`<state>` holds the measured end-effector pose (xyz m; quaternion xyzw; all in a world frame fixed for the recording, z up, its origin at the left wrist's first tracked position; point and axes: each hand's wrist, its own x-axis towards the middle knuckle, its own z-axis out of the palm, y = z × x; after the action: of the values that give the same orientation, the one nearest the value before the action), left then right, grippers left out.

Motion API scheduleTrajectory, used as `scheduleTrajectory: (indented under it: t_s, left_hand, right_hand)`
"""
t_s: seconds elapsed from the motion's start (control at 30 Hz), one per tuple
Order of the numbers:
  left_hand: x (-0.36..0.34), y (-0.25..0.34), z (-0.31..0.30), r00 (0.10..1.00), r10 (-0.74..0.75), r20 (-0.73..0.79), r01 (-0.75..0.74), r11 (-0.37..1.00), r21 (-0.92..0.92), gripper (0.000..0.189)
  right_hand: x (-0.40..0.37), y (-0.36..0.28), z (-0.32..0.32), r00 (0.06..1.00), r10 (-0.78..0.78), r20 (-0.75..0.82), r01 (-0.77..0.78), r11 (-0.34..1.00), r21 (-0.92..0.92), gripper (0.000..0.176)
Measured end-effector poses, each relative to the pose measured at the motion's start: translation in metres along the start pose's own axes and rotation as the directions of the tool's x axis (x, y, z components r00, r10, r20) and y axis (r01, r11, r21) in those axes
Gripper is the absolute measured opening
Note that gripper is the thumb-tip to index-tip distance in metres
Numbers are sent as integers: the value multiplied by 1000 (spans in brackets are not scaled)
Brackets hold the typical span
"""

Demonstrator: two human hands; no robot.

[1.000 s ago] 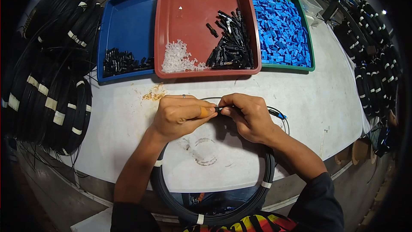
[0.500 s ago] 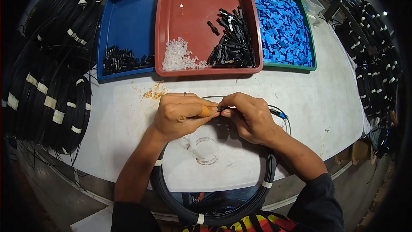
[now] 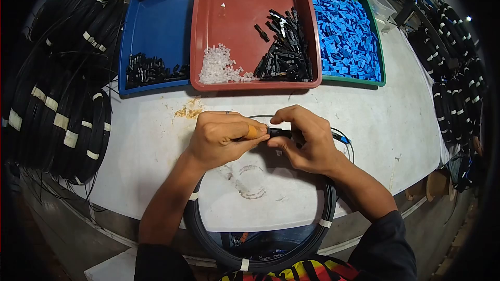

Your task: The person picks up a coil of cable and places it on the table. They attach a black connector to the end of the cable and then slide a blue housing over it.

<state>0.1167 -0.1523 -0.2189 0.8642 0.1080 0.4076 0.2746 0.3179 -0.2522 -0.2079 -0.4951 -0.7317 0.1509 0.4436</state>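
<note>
Black connector [image 3: 278,132] held up in mid-table, left fingers pinching its end

From the far left, we have thick coils of black cable [image 3: 57,119], banded with pale tape. Next comes the blue tray [image 3: 161,26], small black pieces [image 3: 151,70] heaped at its near side. Below it we spot a yellowish stain [image 3: 190,108], and here's the left hand [image 3: 224,138], a tan wrap [image 3: 252,132] near its fingertips, pinching the connector's left end!

At centre, we find the red tray [image 3: 234,21], whitish bits [image 3: 219,65] in its near left corner, long black parts [image 3: 286,47] piled on the right. Below, the connector sits between the two hands, above the pale table [image 3: 401,119]; a large cable coil [image 3: 328,203] loops beneath, overhanging the near edge.

Now the right hand [image 3: 310,145]: thumb and forefinger stand parted around the connector, but we cannot tell whether the other fingers grip it. Just beyond, we catch a blue-and-black cable end [image 3: 341,138]. Up top, the green tray [image 3: 379,67] brims with blue pieces [image 3: 346,36], and more taped coils [image 3: 461,83] fill the far right.
</note>
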Motion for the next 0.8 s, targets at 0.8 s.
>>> scheduleTrajectory:
  t_s: [0.8]
  left_hand:
    - [-3,1,-5,971,-226,-73,206,954,-216,59]
  right_hand:
    - [-3,10,-6,989,-134,60,140,983,-116,51]
